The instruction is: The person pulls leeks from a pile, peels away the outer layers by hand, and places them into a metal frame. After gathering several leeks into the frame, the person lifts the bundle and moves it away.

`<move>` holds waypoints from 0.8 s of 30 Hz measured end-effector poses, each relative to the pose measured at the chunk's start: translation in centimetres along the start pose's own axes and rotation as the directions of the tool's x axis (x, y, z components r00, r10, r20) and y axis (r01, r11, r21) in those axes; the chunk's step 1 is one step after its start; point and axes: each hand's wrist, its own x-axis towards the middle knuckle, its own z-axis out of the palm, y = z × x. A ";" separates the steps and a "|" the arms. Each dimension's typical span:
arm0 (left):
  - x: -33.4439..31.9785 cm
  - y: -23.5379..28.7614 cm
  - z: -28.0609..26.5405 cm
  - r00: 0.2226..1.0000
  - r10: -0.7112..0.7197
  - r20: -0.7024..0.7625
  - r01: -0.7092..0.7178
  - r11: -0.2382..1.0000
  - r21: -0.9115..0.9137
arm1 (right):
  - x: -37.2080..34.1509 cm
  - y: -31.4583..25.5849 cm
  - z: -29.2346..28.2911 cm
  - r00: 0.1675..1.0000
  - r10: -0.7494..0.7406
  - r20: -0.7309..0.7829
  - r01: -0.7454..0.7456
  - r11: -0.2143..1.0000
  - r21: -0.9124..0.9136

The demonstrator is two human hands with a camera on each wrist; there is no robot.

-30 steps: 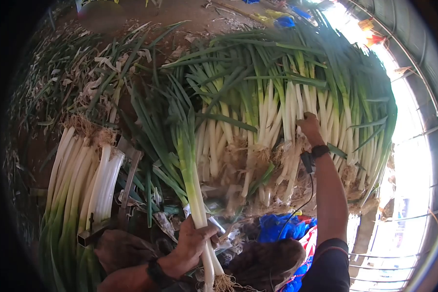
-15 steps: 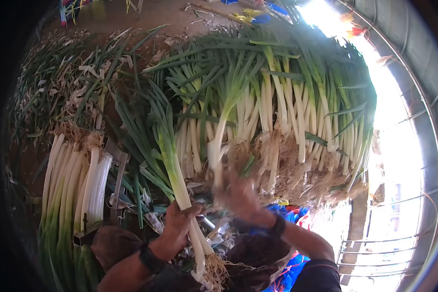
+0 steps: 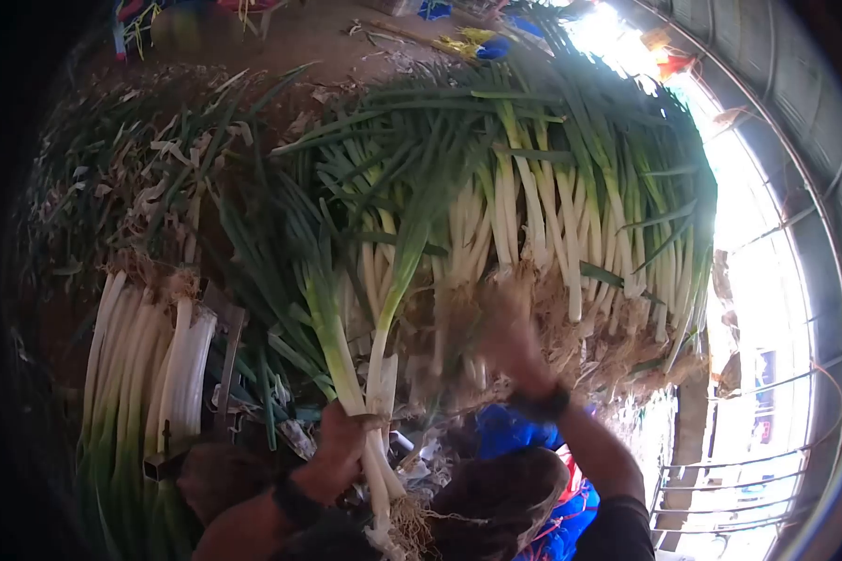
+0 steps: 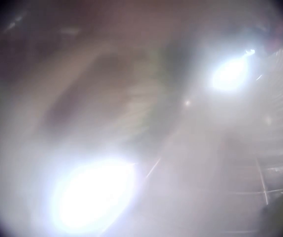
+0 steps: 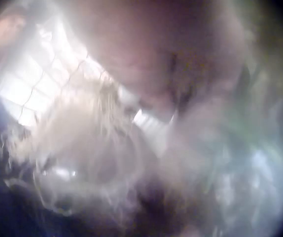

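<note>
My left hand [image 3: 344, 441] grips a few long green onions [image 3: 346, 379] by their white shanks, leaves up and away, roots [image 3: 410, 528] hanging below the fist. Another green onion [image 3: 381, 351] stands against them, its lower end right at the left hand. My right hand [image 3: 512, 341] is blurred, out by the root ends of a big heap of green onions [image 3: 571, 224]. In the right wrist view pale roots [image 5: 87, 133] and a white piece [image 5: 154, 129] lie close to the blurred fingers; I cannot tell whether they hold it. The left wrist view is mostly haze and glare.
On the left, trimmed green onions [image 3: 126, 355] lie root end away in a metal frame [image 3: 226, 374]. Cut leaves and peelings [image 3: 150, 168] litter the ground behind. Blue and red sheeting [image 3: 566, 524] lies by my knee [image 3: 496, 496]. Metal hoops and bright plastic curve along the right.
My right hand brought a green onion from the heap to the left hand, then moved back right toward the heap. The left hand kept its hold throughout.
</note>
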 end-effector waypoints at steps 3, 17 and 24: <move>0.5 -0.7 -0.5 0.998 0.024 -0.065 -0.023 1.000 0.016 | 6.0 8.7 4.0 0.919 0.298 -0.258 -0.230 0.937 0.262; 2.7 -2.4 -1.6 0.997 0.010 -0.079 -0.002 0.994 0.108 | -8.6 -5.7 3.2 0.935 -0.341 -0.095 0.322 0.930 -0.177; 2.8 -3.8 -0.9 0.991 0.123 -0.058 -0.109 0.973 0.204 | -16.6 -13.2 0.1 0.921 -0.190 0.339 -0.028 0.838 0.546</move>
